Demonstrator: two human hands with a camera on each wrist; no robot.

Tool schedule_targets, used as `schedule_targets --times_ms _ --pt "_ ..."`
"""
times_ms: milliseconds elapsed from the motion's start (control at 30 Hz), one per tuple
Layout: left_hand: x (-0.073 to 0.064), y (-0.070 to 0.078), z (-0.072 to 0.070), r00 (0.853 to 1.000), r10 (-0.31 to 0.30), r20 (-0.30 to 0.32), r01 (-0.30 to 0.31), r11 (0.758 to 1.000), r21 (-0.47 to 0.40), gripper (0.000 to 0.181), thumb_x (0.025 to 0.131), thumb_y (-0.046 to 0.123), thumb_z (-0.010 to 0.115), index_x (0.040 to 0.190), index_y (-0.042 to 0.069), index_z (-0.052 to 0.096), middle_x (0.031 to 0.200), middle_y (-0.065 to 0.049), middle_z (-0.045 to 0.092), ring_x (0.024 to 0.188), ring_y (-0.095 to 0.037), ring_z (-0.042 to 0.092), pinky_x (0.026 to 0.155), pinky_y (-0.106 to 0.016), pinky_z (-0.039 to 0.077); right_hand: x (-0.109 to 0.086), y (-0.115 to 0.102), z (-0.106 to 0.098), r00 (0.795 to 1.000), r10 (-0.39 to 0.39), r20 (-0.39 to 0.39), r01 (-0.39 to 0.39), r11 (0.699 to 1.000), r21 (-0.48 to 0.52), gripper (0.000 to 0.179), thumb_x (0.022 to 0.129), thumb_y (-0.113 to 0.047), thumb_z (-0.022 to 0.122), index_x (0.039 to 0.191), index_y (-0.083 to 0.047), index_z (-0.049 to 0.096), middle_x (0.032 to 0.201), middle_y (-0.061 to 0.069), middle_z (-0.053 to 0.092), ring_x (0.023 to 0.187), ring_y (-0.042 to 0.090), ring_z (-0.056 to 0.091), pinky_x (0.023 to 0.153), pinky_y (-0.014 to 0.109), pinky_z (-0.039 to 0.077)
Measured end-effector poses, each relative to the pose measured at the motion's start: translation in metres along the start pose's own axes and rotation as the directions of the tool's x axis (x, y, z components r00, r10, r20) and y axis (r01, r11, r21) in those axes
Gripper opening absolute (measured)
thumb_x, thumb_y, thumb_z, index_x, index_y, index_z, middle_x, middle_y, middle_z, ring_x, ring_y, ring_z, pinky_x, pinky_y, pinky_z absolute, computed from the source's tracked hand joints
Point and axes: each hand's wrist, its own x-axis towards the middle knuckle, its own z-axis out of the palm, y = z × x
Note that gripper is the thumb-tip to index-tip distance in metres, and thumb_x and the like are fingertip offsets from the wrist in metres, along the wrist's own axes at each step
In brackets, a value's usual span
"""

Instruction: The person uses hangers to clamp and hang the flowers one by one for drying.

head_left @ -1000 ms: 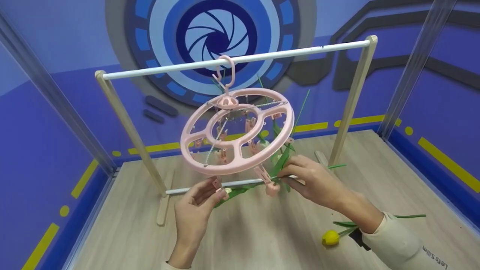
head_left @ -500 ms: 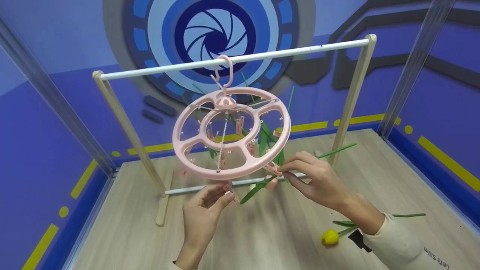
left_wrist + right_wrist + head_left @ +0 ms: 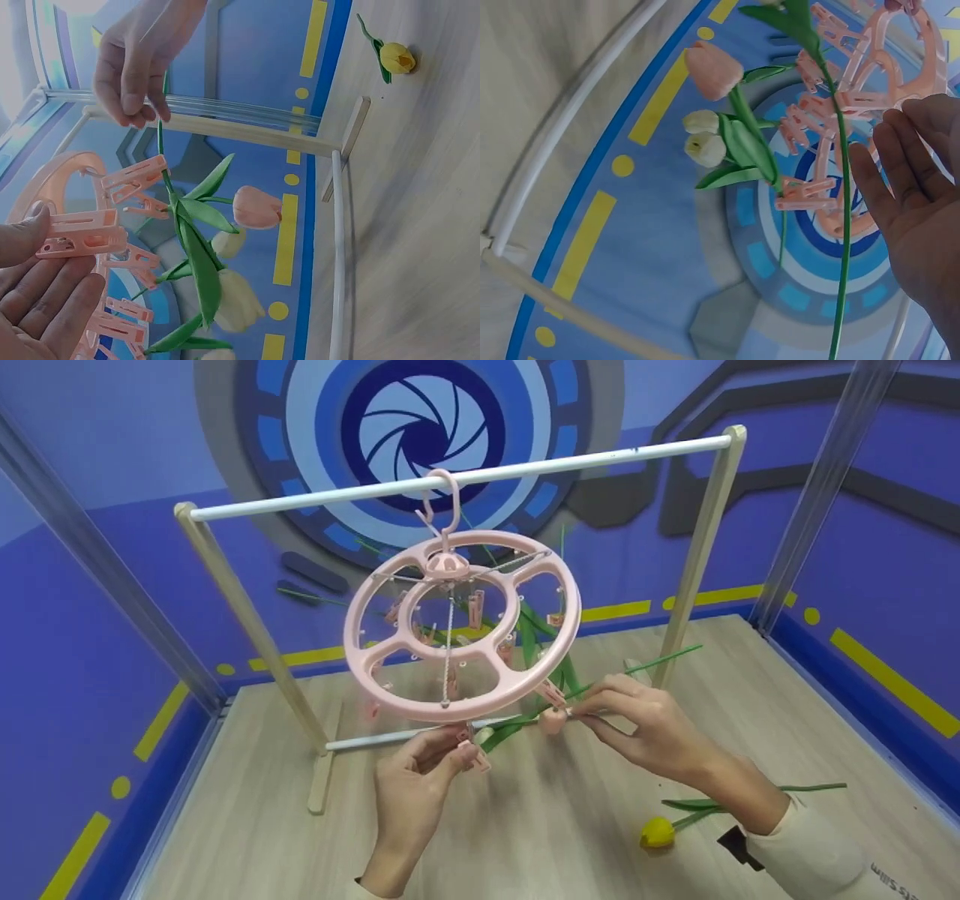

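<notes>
A pink round clip hanger (image 3: 469, 709) hangs by its hook. My left hand (image 3: 412, 795) pinches a pink clothespin (image 3: 84, 234) at the ring's near edge, between thumb and fingers. My right hand (image 3: 649, 727) is at the ring's right side with fingertips apart from the nearest clothespin (image 3: 135, 178); nothing shows in its grasp. A green flower stem (image 3: 844, 217) runs beside its fingers, with leaves (image 3: 504, 729) toward my left hand. A pink tulip (image 3: 257, 207) and white tulips (image 3: 238, 301) hang head down from the clips.
A stand with a white top bar (image 3: 585, 467) and wooden posts (image 3: 699, 547) carries the hanger. A lower white bar (image 3: 367, 741) crosses near the wooden tabletop (image 3: 300, 847). To the right lies a yellow tulip (image 3: 658, 832). Blue walls (image 3: 97, 607) enclose the back and sides.
The ring has turned a little and its clips have shifted. My left hand has moved right with its clothespin. My right hand has come away from the clothespin it touched and moved slightly right.
</notes>
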Motion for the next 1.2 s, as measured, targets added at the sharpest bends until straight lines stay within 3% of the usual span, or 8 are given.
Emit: schedule_targets --times_ms 67,200,300,633,933,1200 --pt "0.000 -0.001 0.000 1.000 0.004 0.003 -0.004 1.000 -0.019 0.020 0.088 0.002 0.086 0.106 -0.001 0.080 0.099 -0.006 0.080 0.092 -0.020 0.078 0.082 -0.032 0.064 -0.005 0.003 -0.003 1.000 0.008 0.009 -0.008 1.000 -0.011 0.010 0.100 -0.011 0.077 0.110 -0.012 0.078 0.106 -0.002 0.072 0.095 0.016 0.067 0.089 0.016 0.055" --pt "0.001 -0.004 0.000 1.000 0.006 0.002 -0.006 1.000 -0.019 0.019 0.088 0.002 0.086 0.106 -0.001 0.080 0.098 -0.006 0.080 0.091 -0.020 0.078 0.082 -0.032 0.064 -0.018 0.008 -0.008 0.999 0.039 0.020 -0.038 0.998 -0.041 0.036 0.083 0.013 0.083 0.109 -0.012 0.077 0.105 -0.001 0.071 0.092 0.017 0.068 0.092 0.013 0.053" --pt "0.001 -0.005 0.001 1.000 0.013 -0.004 -0.013 1.000 -0.008 0.018 0.088 0.003 0.086 0.105 0.000 0.080 0.098 -0.005 0.081 0.091 -0.019 0.078 0.082 -0.032 0.064 -0.028 0.012 -0.013 0.994 0.099 0.036 -0.096 0.994 -0.060 0.042 0.079 0.017 0.084 0.109 -0.013 0.077 0.105 -0.002 0.071 0.091 0.016 0.070 0.090 0.011 0.052" --pt "0.000 -0.007 0.000 0.999 0.035 0.006 -0.035 0.999 0.006 0.019 0.091 0.006 0.085 0.109 0.002 0.080 0.099 -0.003 0.081 0.092 -0.019 0.078 0.083 -0.031 0.064 -0.067 0.029 -0.033 0.968 0.245 0.050 -0.240 0.966 -0.098 0.041 0.081 0.018 0.082 0.108 -0.012 0.076 0.104 -0.001 0.071 0.089 0.020 0.075 0.081 0.010 0.055" --pt "0.000 -0.008 -0.002 1.000 0.019 0.011 -0.019 1.000 0.008 0.021 0.091 0.007 0.085 0.110 0.001 0.080 0.100 -0.004 0.081 0.092 -0.018 0.078 0.083 -0.030 0.064 -0.105 0.047 -0.047 0.950 0.313 0.012 -0.307 0.936 -0.171 0.042 0.081 0.014 0.085 0.106 -0.018 0.077 0.101 -0.007 0.072 0.087 0.009 0.070 0.080 0.008 0.052" --pt "0.000 -0.006 -0.002 0.999 0.032 0.018 -0.032 0.999 -0.012 0.021 0.090 0.005 0.085 0.110 0.000 0.080 0.101 -0.005 0.081 0.094 -0.020 0.078 0.083 -0.031 0.064 -0.135 0.061 -0.053 0.904 0.425 0.040 -0.408 0.889 -0.207 0.034 0.087 0.006 0.084 0.107 -0.021 0.078 0.099 -0.011 0.071 0.085 0.005 0.066 0.075 0.013 0.053"
